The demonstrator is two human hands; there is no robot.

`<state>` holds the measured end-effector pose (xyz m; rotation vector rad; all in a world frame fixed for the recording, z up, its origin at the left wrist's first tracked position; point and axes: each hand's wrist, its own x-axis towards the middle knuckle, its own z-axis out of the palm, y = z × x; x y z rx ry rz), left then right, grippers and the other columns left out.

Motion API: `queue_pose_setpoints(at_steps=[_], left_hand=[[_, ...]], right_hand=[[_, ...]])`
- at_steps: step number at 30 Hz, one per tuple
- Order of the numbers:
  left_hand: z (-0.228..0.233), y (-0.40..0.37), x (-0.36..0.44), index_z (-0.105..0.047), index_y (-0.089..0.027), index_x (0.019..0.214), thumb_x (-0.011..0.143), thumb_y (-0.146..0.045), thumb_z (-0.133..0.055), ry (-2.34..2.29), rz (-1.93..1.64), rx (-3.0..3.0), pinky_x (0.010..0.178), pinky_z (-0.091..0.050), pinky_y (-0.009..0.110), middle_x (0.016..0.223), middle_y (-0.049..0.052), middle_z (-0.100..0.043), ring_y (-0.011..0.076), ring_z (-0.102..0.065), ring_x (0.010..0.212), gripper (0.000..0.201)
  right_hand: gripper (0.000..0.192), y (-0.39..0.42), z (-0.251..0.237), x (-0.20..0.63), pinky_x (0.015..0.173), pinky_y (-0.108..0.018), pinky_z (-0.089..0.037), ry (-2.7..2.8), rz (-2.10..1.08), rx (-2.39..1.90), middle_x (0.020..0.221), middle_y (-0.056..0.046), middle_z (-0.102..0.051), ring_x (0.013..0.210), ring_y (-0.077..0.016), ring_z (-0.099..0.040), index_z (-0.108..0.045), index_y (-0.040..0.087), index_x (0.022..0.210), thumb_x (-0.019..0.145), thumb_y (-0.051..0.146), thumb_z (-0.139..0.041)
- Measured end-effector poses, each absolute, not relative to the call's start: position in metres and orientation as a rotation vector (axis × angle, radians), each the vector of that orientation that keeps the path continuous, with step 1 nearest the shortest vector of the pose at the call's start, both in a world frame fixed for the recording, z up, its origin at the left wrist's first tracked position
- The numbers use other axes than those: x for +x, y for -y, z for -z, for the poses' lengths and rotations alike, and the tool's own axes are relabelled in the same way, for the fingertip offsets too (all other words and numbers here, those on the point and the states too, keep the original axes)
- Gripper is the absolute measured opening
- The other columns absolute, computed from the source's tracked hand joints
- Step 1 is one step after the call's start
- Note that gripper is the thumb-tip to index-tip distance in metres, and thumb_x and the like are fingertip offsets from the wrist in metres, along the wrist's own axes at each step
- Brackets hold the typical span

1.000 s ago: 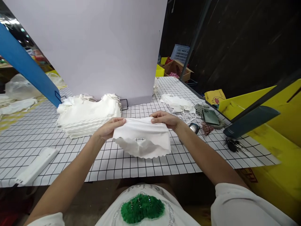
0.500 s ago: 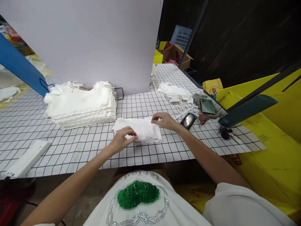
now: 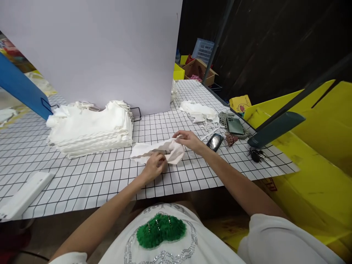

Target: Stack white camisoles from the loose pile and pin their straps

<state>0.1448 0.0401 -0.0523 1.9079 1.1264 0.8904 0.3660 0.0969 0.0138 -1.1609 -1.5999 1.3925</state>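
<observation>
A small white garment of thin cloth lies on the checked tablecloth in front of me, its near layer lifted so that a gap shows between its edges. My left hand is closed at the near edge, fingers curled in on the cloth. At the garment's far right corner, my right hand pinches the fabric between thumb and fingers. Left of the garment stands a thick stack of folded white garments. Beyond my right hand lies a loose white garment with straps trailing from it.
A black shiny object, a phone, keys and a dark green case lie along the right side. A white power strip rests at front left. A tall white panel rises behind the stack.
The garment, flat before, is now pulled partly apart with its near edge raised. My left hand has moved right and curled closed on the cloth. The view has shifted slightly.
</observation>
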Motion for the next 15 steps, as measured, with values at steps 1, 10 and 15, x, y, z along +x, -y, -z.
queue_pose_setpoints(at_steps=[1, 10, 15], left_hand=[[0.044, -0.042, 0.142, -0.062, -0.019, 0.08, 0.087, -0.035, -0.06, -1.097, -0.903, 1.742, 0.078, -0.05, 0.038, 0.098, 0.011, -0.066, 0.0245, -0.06, 0.09, 0.018], [-0.069, -0.078, 0.09, -0.067, -0.016, 0.086, 0.07, -0.042, -0.084, -0.981, -0.927, 1.057, 0.047, -0.041, 0.018, 0.073, -0.002, -0.061, 0.0083, -0.054, 0.057, 0.034], [-0.13, -0.098, 0.061, -0.074, -0.015, 0.1, 0.068, -0.04, -0.089, -0.939, -0.773, 1.338, 0.057, -0.051, 0.02, 0.087, 0.005, -0.072, 0.0125, -0.064, 0.069, 0.043]], right_hand=[[0.024, -0.097, -0.022, 0.367, 0.059, -0.025, -0.044, 1.522, -1.463, -1.117, 0.073, 0.0, -0.065, 0.064, -0.0114, -0.053, -0.071, 0.017, 0.091, 0.074, 0.035, -0.073], [0.023, -0.116, -0.085, 0.374, 0.085, -0.034, -0.048, 2.061, -1.125, -1.038, 0.096, -0.005, -0.062, 0.09, -0.0173, -0.057, -0.072, 0.016, 0.076, 0.068, 0.034, -0.083], [0.031, -0.127, -0.13, 0.369, 0.072, -0.026, -0.049, 1.811, -1.36, -0.712, 0.091, -0.002, -0.065, 0.081, -0.0126, -0.06, -0.059, 0.016, 0.067, 0.073, 0.035, -0.082]])
